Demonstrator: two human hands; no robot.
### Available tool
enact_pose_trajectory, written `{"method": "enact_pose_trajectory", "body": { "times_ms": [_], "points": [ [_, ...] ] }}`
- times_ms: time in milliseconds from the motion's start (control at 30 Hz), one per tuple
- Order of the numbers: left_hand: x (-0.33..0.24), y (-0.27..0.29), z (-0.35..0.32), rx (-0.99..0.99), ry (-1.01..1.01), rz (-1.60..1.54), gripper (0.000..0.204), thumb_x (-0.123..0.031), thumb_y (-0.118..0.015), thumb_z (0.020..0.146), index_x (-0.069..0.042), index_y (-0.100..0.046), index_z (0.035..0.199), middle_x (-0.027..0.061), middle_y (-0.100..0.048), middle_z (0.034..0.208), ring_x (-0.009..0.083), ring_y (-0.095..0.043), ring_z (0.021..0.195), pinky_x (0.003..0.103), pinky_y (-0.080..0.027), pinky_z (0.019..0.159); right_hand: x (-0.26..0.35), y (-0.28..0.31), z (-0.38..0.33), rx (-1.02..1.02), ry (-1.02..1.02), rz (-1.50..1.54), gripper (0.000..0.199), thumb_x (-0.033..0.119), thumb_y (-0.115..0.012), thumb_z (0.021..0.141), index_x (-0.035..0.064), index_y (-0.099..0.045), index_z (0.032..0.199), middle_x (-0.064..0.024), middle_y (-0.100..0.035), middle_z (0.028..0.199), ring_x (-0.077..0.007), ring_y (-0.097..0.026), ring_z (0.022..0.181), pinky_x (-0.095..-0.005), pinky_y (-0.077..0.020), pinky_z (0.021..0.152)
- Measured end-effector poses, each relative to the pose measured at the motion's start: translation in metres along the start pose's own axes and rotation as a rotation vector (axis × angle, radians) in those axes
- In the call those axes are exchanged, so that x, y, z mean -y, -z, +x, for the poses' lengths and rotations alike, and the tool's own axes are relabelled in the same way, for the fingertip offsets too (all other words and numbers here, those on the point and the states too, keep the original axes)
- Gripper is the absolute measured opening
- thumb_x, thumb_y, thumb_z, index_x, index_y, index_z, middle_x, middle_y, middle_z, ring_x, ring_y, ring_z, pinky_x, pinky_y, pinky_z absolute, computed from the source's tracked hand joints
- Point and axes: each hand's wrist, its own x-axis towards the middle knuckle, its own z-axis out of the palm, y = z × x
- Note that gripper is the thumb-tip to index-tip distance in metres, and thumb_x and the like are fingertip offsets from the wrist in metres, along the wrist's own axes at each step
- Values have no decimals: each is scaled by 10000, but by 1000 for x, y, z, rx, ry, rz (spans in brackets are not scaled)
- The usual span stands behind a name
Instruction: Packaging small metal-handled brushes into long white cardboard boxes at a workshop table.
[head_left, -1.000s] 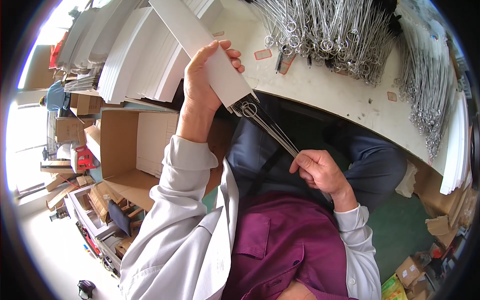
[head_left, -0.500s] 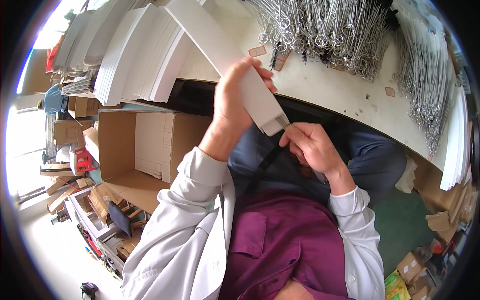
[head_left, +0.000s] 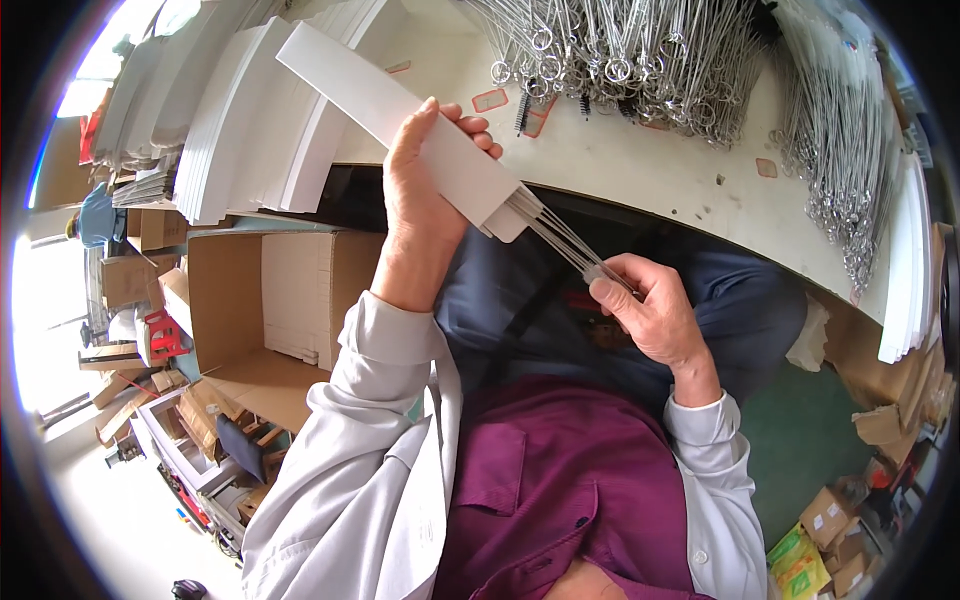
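My left hand (head_left: 425, 190) is wrapped around a long, narrow white cardboard box (head_left: 350, 85), which is tilted with its open end toward my right hand. From that open end, beside a small flap, sticks a bundle of thin metal rods (head_left: 560, 235). My right hand (head_left: 655, 310) pinches the outer ends of these rods between thumb and fingers, above my lap. Whatever sits deeper in the box is hidden.
On the table (head_left: 600, 165) lie a heap of ring-ended wire rods (head_left: 620, 60), some with dark bristles, and another wire pile (head_left: 845, 190). White flat boxes (head_left: 225, 120) are stacked at left. Below them stands an open brown carton (head_left: 225, 310).
My right hand has moved away from the box's open end, and a longer stretch of the rods now shows outside. The left hand and box have shifted a little to the left.
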Motion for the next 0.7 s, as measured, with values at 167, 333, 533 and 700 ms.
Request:
{"method": "enact_pose_trajectory", "body": {
  "times_ms": [167, 333, 533, 700],
  "points": [
    [53, -17, -27, 86, 85, 114, 286, -324, -633, 1010, -44, -594, 1057, 160, -649, 923, 264, -656, 799, 438, -582, 796, 1, -16, 11, -263, 67, 180, 350, 330, -693, 1036, -18, -700, 1003, 24, -619, 729, -33, -512, 655, -217, -415, 579],
    [73, -29, -42, 69, 183, 79, 368, -408, -642, 1016, -50, -580, 1076, 150, -657, 908, 276, -673, 806, 442, -593, 788, -1, -34, 32, -430, 280, 164, 406, 365, -693, 1033, -41, -693, 1019, 12, -642, 781, -24, -507, 695, -227, -430, 605],
    [77, -25, -49, 116, 108, 208, 385, -416, -610, 1037, -38, -582, 1106, 163, -684, 973, 275, -686, 860, 438, -592, 810, 5, -29, 31, -207, 82, 289, 404, 356, -752, 994, -43, -694, 995, 17, -620, 768, -27, -488, 691, -234, -409, 586],
    [73, -23, -57, 160, 91, 421, 462, -422, -635, 1031, 27, -621, 1138, 167, -712, 970, 205, -691, 853, 356, -564, 773, -1, -12, 28, -258, 157, 211, 376, 348, -788, 966, -21, -718, 934, 39, -612, 724, -21, -489, 649, -232, -408, 552]
  ]
}}
